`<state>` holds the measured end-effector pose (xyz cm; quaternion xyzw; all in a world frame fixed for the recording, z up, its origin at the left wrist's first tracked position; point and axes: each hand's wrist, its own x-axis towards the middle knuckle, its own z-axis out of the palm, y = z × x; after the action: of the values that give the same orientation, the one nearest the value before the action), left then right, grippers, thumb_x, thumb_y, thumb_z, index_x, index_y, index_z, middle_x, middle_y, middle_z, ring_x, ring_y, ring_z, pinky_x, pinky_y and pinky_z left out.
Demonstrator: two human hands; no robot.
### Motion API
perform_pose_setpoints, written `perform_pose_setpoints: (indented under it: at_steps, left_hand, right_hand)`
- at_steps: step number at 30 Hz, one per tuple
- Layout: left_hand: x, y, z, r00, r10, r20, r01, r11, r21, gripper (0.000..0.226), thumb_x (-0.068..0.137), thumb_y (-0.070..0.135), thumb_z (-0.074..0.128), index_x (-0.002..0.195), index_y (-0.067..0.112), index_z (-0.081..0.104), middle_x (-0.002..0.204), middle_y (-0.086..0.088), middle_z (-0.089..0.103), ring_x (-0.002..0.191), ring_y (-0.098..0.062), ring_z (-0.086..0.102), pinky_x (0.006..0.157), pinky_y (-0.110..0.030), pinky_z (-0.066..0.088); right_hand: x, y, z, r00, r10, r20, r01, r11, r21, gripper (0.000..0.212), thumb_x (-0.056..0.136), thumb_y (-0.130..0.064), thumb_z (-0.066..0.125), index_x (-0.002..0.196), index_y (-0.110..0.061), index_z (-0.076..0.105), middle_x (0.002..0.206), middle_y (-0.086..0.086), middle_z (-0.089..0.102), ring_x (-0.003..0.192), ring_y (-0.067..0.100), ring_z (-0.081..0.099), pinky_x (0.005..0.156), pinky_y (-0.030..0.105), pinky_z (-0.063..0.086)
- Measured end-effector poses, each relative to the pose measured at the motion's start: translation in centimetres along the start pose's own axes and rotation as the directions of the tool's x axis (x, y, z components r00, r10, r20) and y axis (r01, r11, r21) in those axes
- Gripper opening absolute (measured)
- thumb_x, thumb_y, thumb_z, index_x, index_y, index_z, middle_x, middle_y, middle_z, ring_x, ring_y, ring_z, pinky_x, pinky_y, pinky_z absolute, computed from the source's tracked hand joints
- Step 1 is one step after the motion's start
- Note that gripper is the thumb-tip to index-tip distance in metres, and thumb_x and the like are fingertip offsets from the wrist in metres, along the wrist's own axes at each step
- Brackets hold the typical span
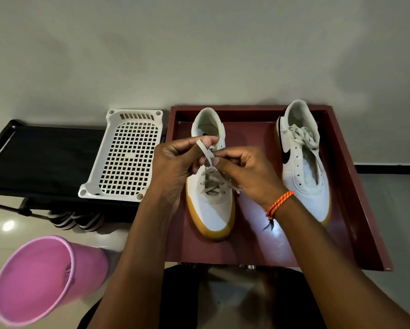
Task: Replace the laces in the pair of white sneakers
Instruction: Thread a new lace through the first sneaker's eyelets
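Flanking the tray (356, 186): white basket (128, 155), pink bucket (40, 279).

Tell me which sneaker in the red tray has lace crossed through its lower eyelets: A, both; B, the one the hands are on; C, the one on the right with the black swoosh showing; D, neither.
B: the left sneaker under the hands shows crossed lace in its lower eyelets, while the right sneaker has bare lower eyelets and lace piled loose near its top.
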<state>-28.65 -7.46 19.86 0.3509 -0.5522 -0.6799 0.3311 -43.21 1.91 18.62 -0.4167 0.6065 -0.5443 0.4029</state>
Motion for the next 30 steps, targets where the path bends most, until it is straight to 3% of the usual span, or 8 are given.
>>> perform_pose_setpoints:
  at_steps: [2, 5, 9, 12, 18, 24, 28, 30]
  left_hand:
    - [0.1, -0.1, -0.1, 1.0, -0.006, -0.009, 0.006, 1.0, -0.006, 0.02, 0.095, 0.023, 0.075, 0.108, 0.012, 0.085, 0.069, -0.009, 0.059, 0.067, -0.02, 0.046, 0.061, -0.021, 0.041]
    - [0.0, -0.1, -0.2, 1.0, 0.007, -0.012, -0.008, 1.0, -0.024, 0.02, 0.097, 0.019, 0.073, 0.109, 0.007, 0.083, 0.07, -0.009, 0.059, 0.062, -0.012, 0.045, 0.056, -0.016, 0.041]
    - [0.0, 0.1, -0.2, 1.0, 0.009, -0.003, -0.009, 1.0, -0.018, 0.018, 0.097, 0.022, 0.075, 0.103, 0.007, 0.084, 0.071, -0.01, 0.058, 0.061, -0.013, 0.041, 0.057, -0.017, 0.04]
    - [0.0, 0.1, -0.1, 1.0, 0.015, 0.012, -0.015, 1.0, 0.002, 0.022, 0.1, 0.019, 0.072, 0.099, -0.001, 0.081, 0.07, -0.003, 0.064, 0.061, -0.014, 0.04, 0.059, -0.02, 0.039]
    - [0.0, 0.0, 0.0, 1.0, 0.012, -0.015, -0.012, 1.0, -0.001, 0.021, 0.098, 0.02, 0.073, 0.108, 0.004, 0.082, 0.063, 0.0, 0.057, 0.054, -0.011, 0.041, 0.063, -0.023, 0.044]
    - [0.2, -0.3, -0.5, 0.994, -0.013, -0.111, 0.009, 0.999, -0.043, 0.022, 0.099, 0.019, 0.072, 0.107, 0.001, 0.082, 0.065, -0.002, 0.059, 0.054, -0.01, 0.042, 0.05, -0.014, 0.037]
    - [0.2, -0.5, -0.3, 0.998, -0.019, -0.067, 0.021, 0.999, 0.028, 0.02, 0.099, 0.016, 0.073, 0.103, 0.0, 0.082, 0.067, -0.006, 0.065, 0.051, -0.011, 0.045, 0.051, -0.014, 0.039]
    - [0.3, -0.6, 0.0, 0.998, -0.023, -0.051, 0.025, 0.999, 0.041, 0.019, 0.1, 0.013, 0.071, 0.103, -0.002, 0.082, 0.066, -0.005, 0.065, 0.05, -0.009, 0.045, 0.051, -0.013, 0.038]
  right_hand:
    - [0.0, 0.5, -1.6, 0.99, 0.136, 0.043, -0.127, 0.978, -0.167, 0.012, 0.095, -0.005, 0.072, 0.088, -0.003, 0.081, 0.059, 0.006, 0.068, 0.053, 0.009, 0.058, 0.056, 0.025, 0.048]
    - [0.0, 2.0, -3.8, 0.979, 0.206, 0.007, -0.14, 0.691, -0.709, 0.019, 0.087, -0.018, 0.074, 0.07, -0.014, 0.081, 0.066, 0.013, 0.062, 0.062, 0.011, 0.053, 0.065, 0.036, 0.048]
    - [0.0, 1.2, -2.9, 0.98, -0.032, -0.196, -0.056, 0.903, -0.425, 0.024, 0.091, -0.01, 0.064, 0.088, -0.021, 0.085, 0.06, -0.012, 0.068, 0.05, 0.003, 0.056, 0.057, 0.023, 0.044]
    - [0.1, -0.1, -0.6, 0.993, -0.07, -0.092, 0.053, 0.982, -0.18, 0.03, 0.098, -0.01, 0.065, 0.118, -0.027, 0.078, 0.057, -0.002, 0.061, 0.052, 0.012, 0.048, 0.056, 0.026, 0.043]
    - [-0.2, -0.4, 0.1, 0.991, 0.123, 0.055, -0.123, 0.992, -0.015, 0.009, 0.096, -0.002, 0.071, 0.094, 0.0, 0.08, 0.054, -0.008, 0.061, 0.043, 0.0, 0.047, 0.048, 0.012, 0.037]
    - [-0.5, 1.2, -4.0, 0.859, 0.492, 0.141, -0.271, 0.67, -0.691, 0.007, 0.077, -0.022, 0.081, 0.071, -0.02, 0.085, 0.072, 0.004, 0.076, 0.079, 0.017, 0.072, 0.082, 0.044, 0.059]
    - [-0.1, 0.8, -2.8, 0.988, 0.133, -0.081, -0.155, 0.778, -0.609, 0.029, 0.079, -0.037, 0.06, 0.071, -0.016, 0.079, 0.065, 0.005, 0.069, 0.055, 0.006, 0.054, 0.058, 0.037, 0.047]
    - [0.2, 0.4, -1.3, 0.965, -0.152, -0.215, 0.012, 0.841, -0.541, 0.023, 0.089, -0.027, 0.059, 0.093, -0.023, 0.081, 0.083, -0.006, 0.073, 0.072, 0.003, 0.066, 0.068, 0.033, 0.055]
